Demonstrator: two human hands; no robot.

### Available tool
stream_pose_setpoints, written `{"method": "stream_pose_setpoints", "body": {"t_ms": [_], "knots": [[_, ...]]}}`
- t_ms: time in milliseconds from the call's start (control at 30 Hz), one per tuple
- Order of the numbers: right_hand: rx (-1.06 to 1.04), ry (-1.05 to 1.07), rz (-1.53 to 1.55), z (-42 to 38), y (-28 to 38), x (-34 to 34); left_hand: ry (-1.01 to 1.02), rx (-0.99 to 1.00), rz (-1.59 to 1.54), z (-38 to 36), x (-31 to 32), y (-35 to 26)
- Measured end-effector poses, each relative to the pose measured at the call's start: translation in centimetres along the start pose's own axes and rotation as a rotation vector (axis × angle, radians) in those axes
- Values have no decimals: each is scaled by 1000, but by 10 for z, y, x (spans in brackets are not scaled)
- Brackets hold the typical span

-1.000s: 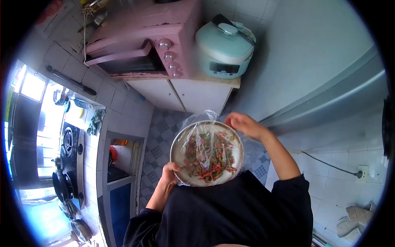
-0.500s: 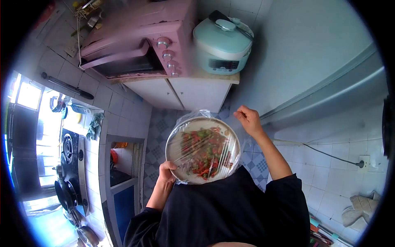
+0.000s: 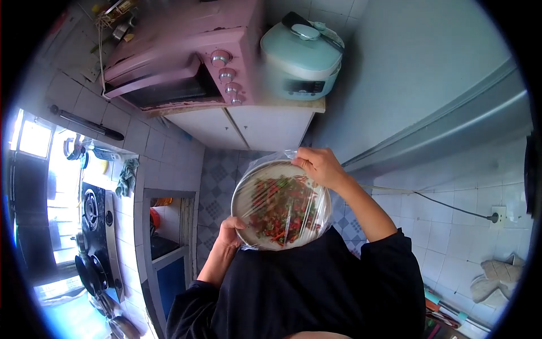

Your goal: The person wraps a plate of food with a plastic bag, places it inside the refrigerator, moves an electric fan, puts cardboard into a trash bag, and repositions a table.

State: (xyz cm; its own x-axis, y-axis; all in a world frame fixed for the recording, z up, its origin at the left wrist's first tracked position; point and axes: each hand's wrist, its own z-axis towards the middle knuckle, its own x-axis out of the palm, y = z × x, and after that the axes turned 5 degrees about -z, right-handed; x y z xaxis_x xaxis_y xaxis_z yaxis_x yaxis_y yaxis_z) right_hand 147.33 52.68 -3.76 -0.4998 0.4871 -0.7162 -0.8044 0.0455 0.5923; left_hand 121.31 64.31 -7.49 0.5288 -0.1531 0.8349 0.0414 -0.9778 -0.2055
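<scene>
A round pale plate [image 3: 244, 195] of chopped red and green food [image 3: 279, 209] is held in front of my chest, covered with clear plastic wrap [image 3: 313, 206]. My left hand [image 3: 230, 230] grips the plate's near rim from below. My right hand [image 3: 318, 165] rests on the far rim, fingers pinching the wrap at its edge. The wrap lies stretched over the food with a crumpled bit sticking up by my right fingers.
A pink toaster oven [image 3: 186, 62] and a mint rice cooker [image 3: 300, 53] stand on a white cabinet [image 3: 248, 127] ahead. A gas stove [image 3: 93, 217] with pans is at the left. A grey door [image 3: 440, 107] and tiled wall with a socket [image 3: 497, 216] are at the right.
My right hand went from the wrap's edge out to the right and came back onto the plate's far rim. The wrap now lies flatter over the food.
</scene>
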Motion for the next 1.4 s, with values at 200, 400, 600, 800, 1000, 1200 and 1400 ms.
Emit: {"method": "stream_pose_setpoints", "body": {"t_ms": [200,400,600,800,1000,1200,1400], "knots": [[300,184,582,0,-26,4,69,20,128,1,-7,2],[739,217,1138,-18,-28,25,29,-13,166,2,-18,4],[1005,63,1549,-54,-6,24,8,-78,191,7,5,3],[728,-127,1170,-59,-57,-1,35,-89,189,25,-12,6],[170,-84,621,-21,7,-39,56,-141,95,28,-10,4],[509,584,785,-26,-29,-8,-14,-150,220,26,13,0],[929,689,1268,-55,-64,-2,121,-261,247,44,16,-7]]}}
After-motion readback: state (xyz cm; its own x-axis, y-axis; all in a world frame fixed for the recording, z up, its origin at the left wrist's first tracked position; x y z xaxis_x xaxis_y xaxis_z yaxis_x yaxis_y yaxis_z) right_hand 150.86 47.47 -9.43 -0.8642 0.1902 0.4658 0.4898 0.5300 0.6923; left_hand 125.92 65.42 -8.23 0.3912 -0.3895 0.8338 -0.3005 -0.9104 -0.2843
